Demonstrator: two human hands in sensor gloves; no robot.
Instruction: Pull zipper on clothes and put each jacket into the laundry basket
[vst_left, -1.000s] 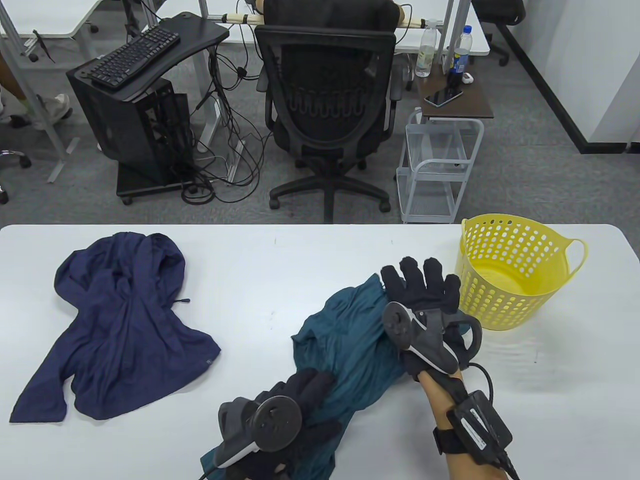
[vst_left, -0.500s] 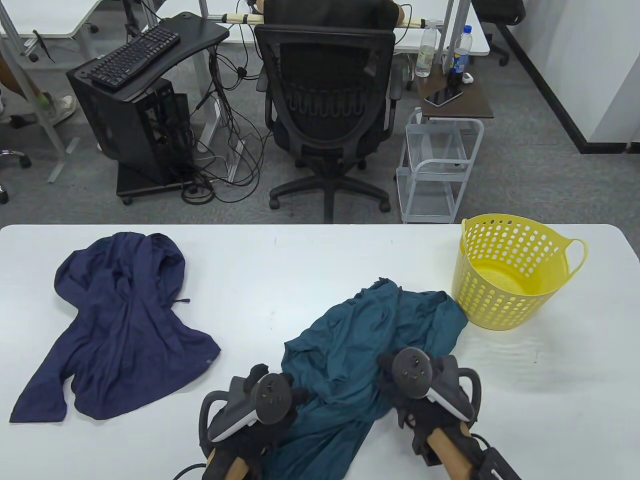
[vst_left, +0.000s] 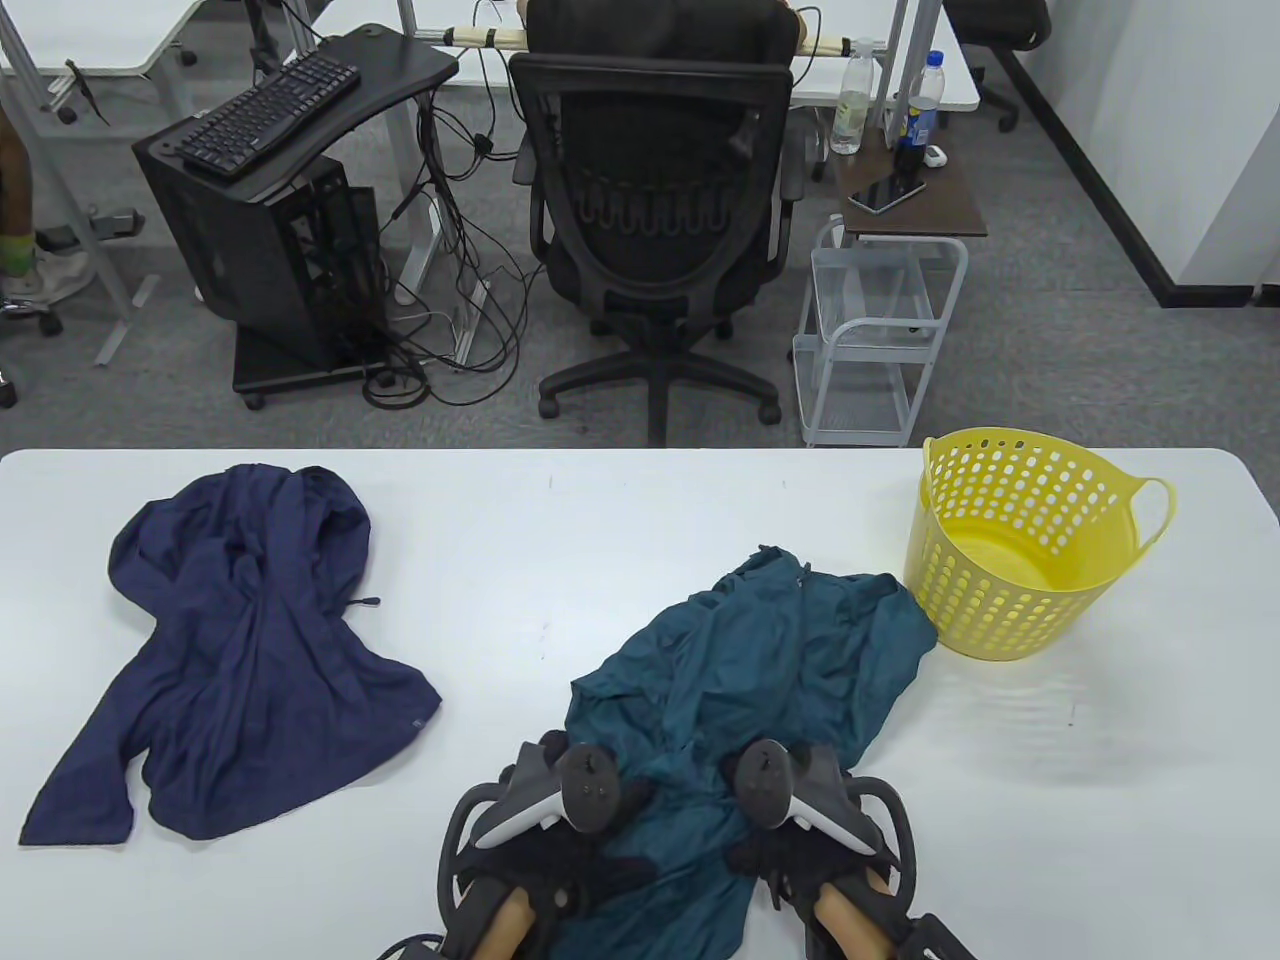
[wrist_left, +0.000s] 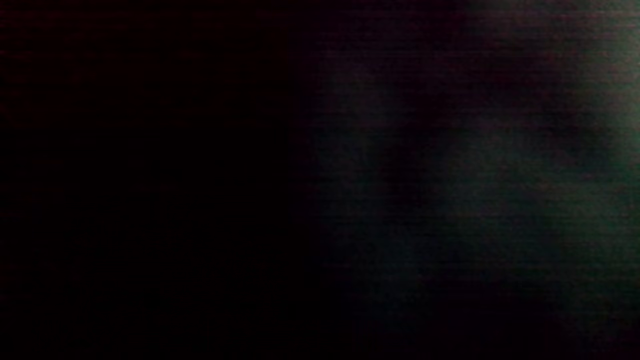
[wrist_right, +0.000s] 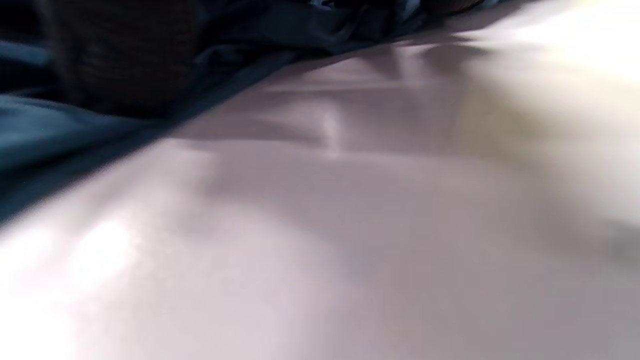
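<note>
A teal jacket (vst_left: 790, 650) lies crumpled on the white table (vst_left: 560, 540), its far end touching the yellow laundry basket (vst_left: 1010, 540). Both gloved hands sit on its near end by the table's front edge. My left hand (vst_left: 610, 868) and right hand (vst_left: 757, 858) have their fingers curled down into the fabric, mostly hidden under the trackers. The zipper is not visible. A navy jacket (vst_left: 250, 640) lies spread at the left, untouched. The left wrist view is almost black. In the right wrist view, teal jacket fabric (wrist_right: 45, 135) borders bare table (wrist_right: 350, 225).
The basket stands upright and holds nothing at the table's right rear. Beyond the far edge are a black office chair (vst_left: 660, 200), a white wire cart (vst_left: 880, 330) and a desk with a keyboard (vst_left: 265, 100).
Both hands drew back toward the front edge and closed in on the jacket's near end. The right hand left the far end by the basket, uncovering it.
</note>
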